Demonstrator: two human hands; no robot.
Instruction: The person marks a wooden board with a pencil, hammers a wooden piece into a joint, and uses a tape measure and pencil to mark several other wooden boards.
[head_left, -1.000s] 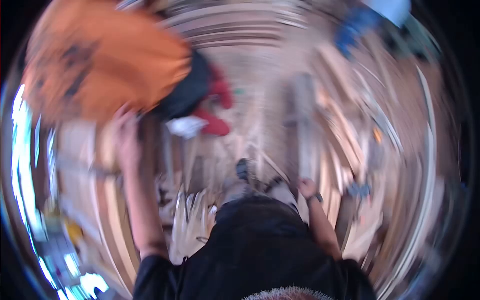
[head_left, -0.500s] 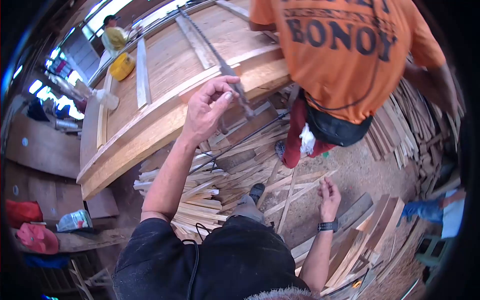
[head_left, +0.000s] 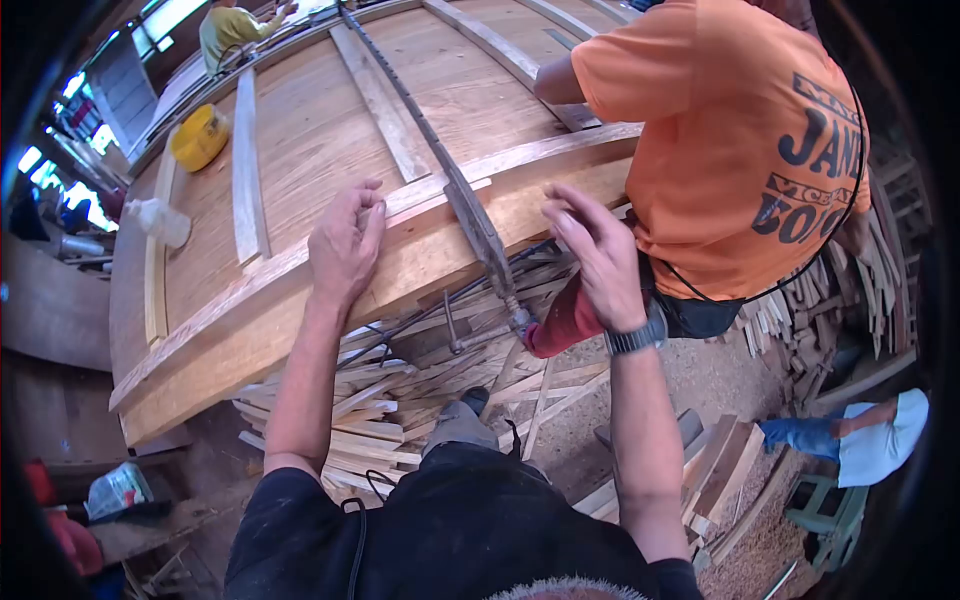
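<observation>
Bar clamp (head_left: 464, 204) seen laid across the wooden beam (head_left: 230, 375), its long axis slanted from the top edge of the frame, left of middle, down to the centre. The thicker end is carried past the beam's near side, toward lower right.

Clamp flanked by both hands. From the left hand (head_left: 345, 245), left of centre, it lies to the right; from the right hand (head_left: 603, 262), right of centre, to the left. Lower end judged nearer to the right hand; depth of the gap cannot be told.

Fingers of both hands loosely bent, released; nothing seen grasped. Left hand held over the beam; whether the wood is touched cannot be told. Right hand apart from the clamp, palm side turned toward it.

Orange shirt (head_left: 730, 130) of another person noted just beyond the right hand, upper right. Wood strips (head_left: 345, 425) piled below the beam, lower left of centre.
</observation>
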